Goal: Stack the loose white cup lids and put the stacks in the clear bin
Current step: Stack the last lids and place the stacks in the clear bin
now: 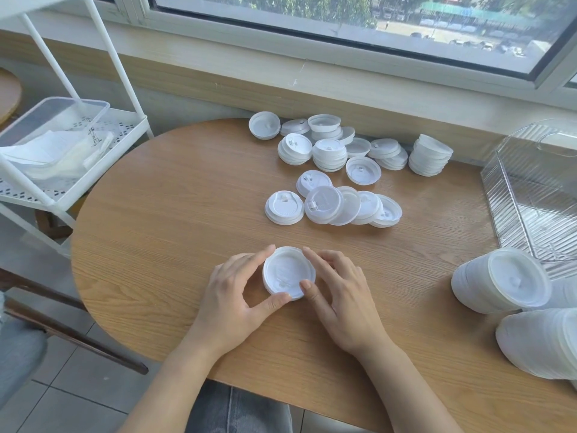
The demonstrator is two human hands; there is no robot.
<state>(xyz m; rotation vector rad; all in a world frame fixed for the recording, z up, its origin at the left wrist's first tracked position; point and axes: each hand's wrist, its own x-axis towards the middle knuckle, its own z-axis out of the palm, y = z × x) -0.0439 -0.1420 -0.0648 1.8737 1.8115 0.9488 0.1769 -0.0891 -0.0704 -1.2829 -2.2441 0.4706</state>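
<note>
Round wooden table (156,245); loose white lids (331,170), lid stacks (499,282), clear bin (530,195) on it.

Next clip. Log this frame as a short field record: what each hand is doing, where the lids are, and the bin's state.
left hand: left hand grips the small lid stack with thumb and forefinger
right hand: right hand holds the same stack from the other side
loose lids: loose lids scattered mid-table and toward the window, some in short piles
finished stacks: long stacks lying on their sides at the right edge
bin: clear bin at the right, no lids visible inside
surface: wooden table
</note>
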